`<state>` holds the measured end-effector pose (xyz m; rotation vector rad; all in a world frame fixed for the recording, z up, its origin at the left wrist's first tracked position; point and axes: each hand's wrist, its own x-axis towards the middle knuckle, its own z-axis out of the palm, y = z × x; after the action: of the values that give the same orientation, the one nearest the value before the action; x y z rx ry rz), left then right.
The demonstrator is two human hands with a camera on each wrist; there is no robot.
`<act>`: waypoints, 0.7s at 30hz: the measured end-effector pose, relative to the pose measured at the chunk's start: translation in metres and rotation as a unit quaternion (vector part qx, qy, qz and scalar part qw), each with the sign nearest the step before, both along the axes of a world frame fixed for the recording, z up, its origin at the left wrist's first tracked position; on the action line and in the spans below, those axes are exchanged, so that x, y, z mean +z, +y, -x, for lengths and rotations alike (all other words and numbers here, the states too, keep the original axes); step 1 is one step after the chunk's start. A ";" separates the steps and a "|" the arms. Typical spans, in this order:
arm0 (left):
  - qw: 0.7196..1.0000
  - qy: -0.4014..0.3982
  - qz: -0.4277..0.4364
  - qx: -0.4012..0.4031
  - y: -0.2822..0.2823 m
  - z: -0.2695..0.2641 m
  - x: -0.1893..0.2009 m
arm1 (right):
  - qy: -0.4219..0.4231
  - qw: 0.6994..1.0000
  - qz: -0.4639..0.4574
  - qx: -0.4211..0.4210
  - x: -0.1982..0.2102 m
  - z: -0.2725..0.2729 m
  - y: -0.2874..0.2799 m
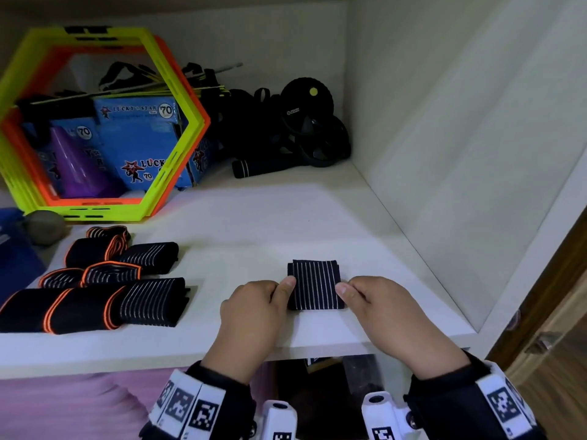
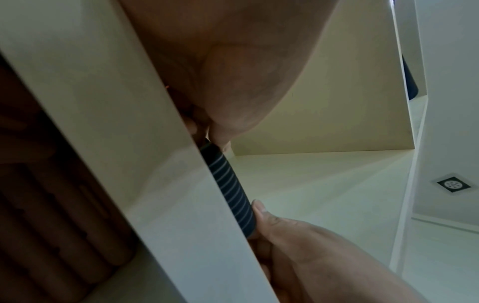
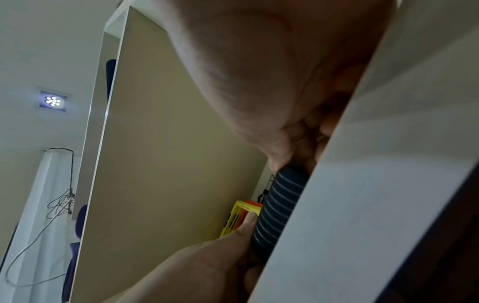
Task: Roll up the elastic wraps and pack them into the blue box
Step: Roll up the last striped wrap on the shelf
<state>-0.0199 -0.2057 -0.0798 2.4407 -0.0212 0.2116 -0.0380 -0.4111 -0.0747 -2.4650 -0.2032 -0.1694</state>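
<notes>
A rolled black elastic wrap (image 1: 314,285) with thin white stripes lies on the white shelf (image 1: 254,230), near its front edge. My left hand (image 1: 279,290) pinches its left end, thumb on top. At the right end, my right hand (image 1: 349,290) pinches it the same way. The left wrist view shows the wrap (image 2: 233,192) between my left hand (image 2: 228,127) above and the right hand (image 2: 261,213) below. In the right wrist view the wrap (image 3: 277,207) sits between the right hand (image 3: 282,157) and the left hand (image 3: 249,223). A blue object (image 1: 14,262), cut off by the left edge, may be the box.
Several black wraps (image 1: 95,281) with orange edging lie piled at the left front. Behind them lean yellow and orange hexagon frames (image 1: 178,173), with blue printed cartons (image 1: 136,134), a purple cone (image 1: 76,166) and black exercise gear (image 1: 305,122). The cabinet wall (image 1: 444,154) stands close on the right.
</notes>
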 end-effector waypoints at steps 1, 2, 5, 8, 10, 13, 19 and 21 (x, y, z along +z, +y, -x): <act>1.000 0.007 -0.008 0.007 -0.001 -0.001 0.001 | -0.001 1.000 0.001 -0.005 0.000 0.001 0.001; 1.000 0.012 -0.018 0.011 -0.002 -0.001 0.001 | -0.002 1.000 0.002 -0.009 0.000 0.002 0.001; 0.999 0.016 -0.042 0.017 -0.005 0.000 0.000 | -0.002 1.000 -0.003 -0.026 0.002 0.007 0.003; 0.999 -0.017 -0.011 0.031 -0.006 0.003 0.000 | -0.021 0.999 -0.021 -0.042 0.005 0.013 0.004; 0.998 -0.042 0.029 0.035 -0.008 0.006 0.002 | -0.024 0.997 -0.066 -0.043 0.009 0.016 0.003; 0.997 -0.059 0.042 0.024 -0.014 0.015 0.004 | -0.016 0.995 -0.098 -0.028 0.016 0.022 0.000; 0.994 -0.074 0.084 0.021 -0.013 0.047 0.004 | -0.006 0.996 -0.083 0.028 0.014 0.029 -0.002; 0.993 -0.086 0.075 0.013 -0.010 0.057 0.003 | -0.014 0.997 -0.059 0.053 0.012 0.027 -0.001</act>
<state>-0.0770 -0.2154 -0.0768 2.2680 -0.0485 0.4189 -0.0653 -0.4123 -0.0623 -2.3287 -0.3256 -0.1662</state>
